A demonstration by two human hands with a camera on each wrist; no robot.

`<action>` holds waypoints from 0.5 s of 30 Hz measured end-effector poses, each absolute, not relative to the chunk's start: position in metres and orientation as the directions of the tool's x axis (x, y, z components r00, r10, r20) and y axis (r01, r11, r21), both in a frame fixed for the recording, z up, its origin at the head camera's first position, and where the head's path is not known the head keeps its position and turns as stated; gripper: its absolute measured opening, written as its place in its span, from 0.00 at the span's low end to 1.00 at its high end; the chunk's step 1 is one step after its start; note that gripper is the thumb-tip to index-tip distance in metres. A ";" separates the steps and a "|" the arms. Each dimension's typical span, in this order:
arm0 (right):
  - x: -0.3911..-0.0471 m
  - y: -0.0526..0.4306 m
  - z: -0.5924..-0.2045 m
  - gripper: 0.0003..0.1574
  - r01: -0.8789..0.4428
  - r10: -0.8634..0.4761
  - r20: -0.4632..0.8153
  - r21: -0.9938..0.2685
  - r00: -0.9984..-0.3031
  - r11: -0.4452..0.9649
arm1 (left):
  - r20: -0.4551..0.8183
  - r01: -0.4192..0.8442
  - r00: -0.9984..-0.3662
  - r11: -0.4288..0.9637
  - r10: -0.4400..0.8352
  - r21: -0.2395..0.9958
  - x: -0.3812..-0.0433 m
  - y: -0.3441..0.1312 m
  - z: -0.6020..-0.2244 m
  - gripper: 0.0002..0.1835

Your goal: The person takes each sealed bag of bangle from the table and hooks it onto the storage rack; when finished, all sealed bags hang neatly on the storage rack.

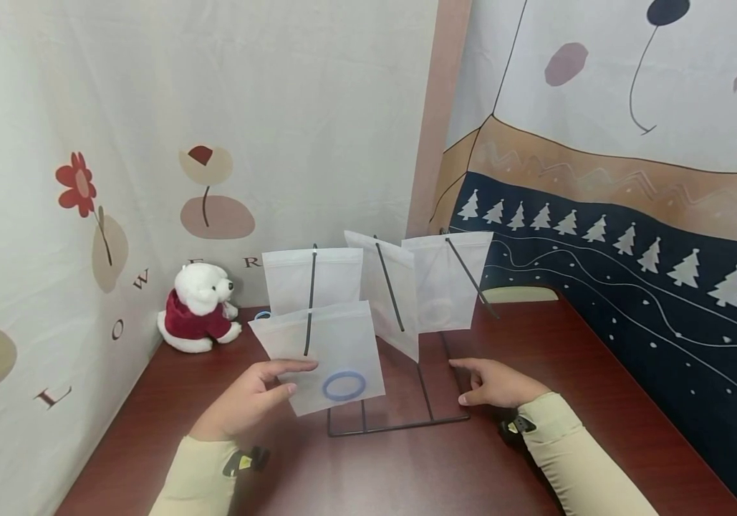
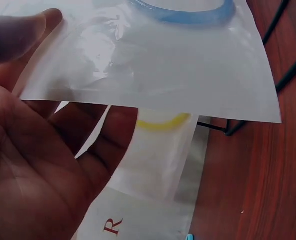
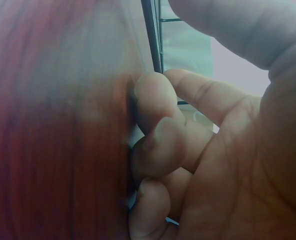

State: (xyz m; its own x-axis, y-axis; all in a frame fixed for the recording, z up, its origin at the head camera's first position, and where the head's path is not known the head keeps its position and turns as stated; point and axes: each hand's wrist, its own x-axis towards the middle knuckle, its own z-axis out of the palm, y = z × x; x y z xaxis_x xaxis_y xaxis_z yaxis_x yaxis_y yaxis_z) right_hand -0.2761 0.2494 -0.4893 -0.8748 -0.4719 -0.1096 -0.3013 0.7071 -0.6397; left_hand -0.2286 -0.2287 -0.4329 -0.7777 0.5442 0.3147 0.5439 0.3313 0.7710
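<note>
Several frosted zip bags hang from the arms of a black wire stand (image 1: 400, 428) on the table. The front bag (image 1: 342, 337) holds a blue ring (image 1: 344, 385). My left hand (image 1: 239, 401) is at this bag's left edge, index finger straight and thumb apart in front, other fingers behind the sheet (image 2: 188, 70). A yellow ring (image 2: 163, 123) shows in the bag behind. My right hand (image 1: 500, 382) is at the stand's right base rail, index fingertip and thumb along it. Its other fingers (image 3: 158, 150) bend close to the tabletop.
A white plush bear (image 1: 197, 308) in a red outfit sits at the back left. Behind the front bag hang a back left bag (image 1: 313, 276), a middle bag (image 1: 400, 294) and a right bag (image 1: 445, 279). Printed cloth walls (image 1: 316, 129) border the table (image 1: 368, 476).
</note>
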 end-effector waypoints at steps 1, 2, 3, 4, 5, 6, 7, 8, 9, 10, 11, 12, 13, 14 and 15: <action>-0.276 0.250 -0.489 0.47 -0.302 -0.472 -0.109 -0.639 -0.875 0.708 | 0.308 0.543 -0.775 0.331 0.553 0.772 -0.229 -0.229 -0.434 0.20; -0.276 0.250 -0.490 0.47 -0.303 -0.472 -0.109 -0.636 -0.875 0.710 | 0.299 0.539 -0.771 0.328 0.562 0.776 -0.230 -0.229 -0.434 0.20; -0.276 0.250 -0.490 0.47 -0.303 -0.471 -0.110 -0.635 -0.875 0.711 | 0.292 0.538 -0.767 0.325 0.571 0.778 -0.230 -0.229 -0.435 0.20; -0.276 0.250 -0.490 0.47 -0.302 -0.471 -0.110 -0.634 -0.875 0.711 | 0.287 0.537 -0.763 0.320 0.579 0.780 -0.231 -0.229 -0.435 0.20; -0.276 0.250 -0.490 0.47 -0.301 -0.469 -0.111 -0.634 -0.876 0.713 | 0.283 0.536 -0.759 0.317 0.587 0.783 -0.231 -0.229 -0.436 0.20; -0.276 0.250 -0.490 0.47 -0.300 -0.468 -0.112 -0.633 -0.876 0.713 | 0.281 0.537 -0.755 0.313 0.592 0.783 -0.231 -0.229 -0.436 0.20; -0.276 0.250 -0.490 0.47 -0.298 -0.468 -0.114 -0.635 -0.876 0.713 | 0.279 0.536 -0.754 0.312 0.594 0.785 -0.231 -0.229 -0.436 0.20; -0.276 0.250 -0.490 0.47 -0.297 -0.467 -0.115 -0.634 -0.877 0.714 | 0.277 0.532 -0.755 0.308 0.594 0.789 -0.231 -0.229 -0.436 0.20; -0.277 0.250 -0.490 0.47 -0.296 -0.467 -0.116 -0.635 -0.877 0.713 | 0.279 0.532 -0.756 0.306 0.593 0.790 -0.231 -0.229 -0.436 0.20; -0.277 0.250 -0.490 0.47 -0.294 -0.467 -0.117 -0.637 -0.877 0.713 | 0.279 0.527 -0.761 0.307 0.586 0.792 -0.231 -0.229 -0.436 0.20; -0.277 0.250 -0.490 0.47 -0.293 -0.466 -0.118 -0.636 -0.877 0.713 | 0.281 0.525 -0.766 0.310 0.579 0.793 -0.231 -0.229 -0.436 0.20; -0.277 0.250 -0.490 0.47 -0.292 -0.466 -0.119 -0.637 -0.877 0.714 | 0.282 0.520 -0.773 0.312 0.569 0.795 -0.231 -0.229 -0.436 0.20; -0.277 0.250 -0.490 0.47 -0.291 -0.465 -0.120 -0.637 -0.877 0.714 | 0.278 0.511 -0.781 0.318 0.559 0.799 -0.231 -0.229 -0.436 0.20; -0.277 0.250 -0.490 0.47 -0.290 -0.464 -0.121 -0.637 -0.878 0.715 | 0.277 0.504 -0.789 0.320 0.548 0.802 -0.231 -0.229 -0.436 0.20; -0.277 0.250 -0.491 0.47 -0.288 -0.463 -0.121 -0.638 -0.878 0.714 | 0.271 0.493 -0.799 0.327 0.536 0.806 -0.231 -0.229 -0.436 0.20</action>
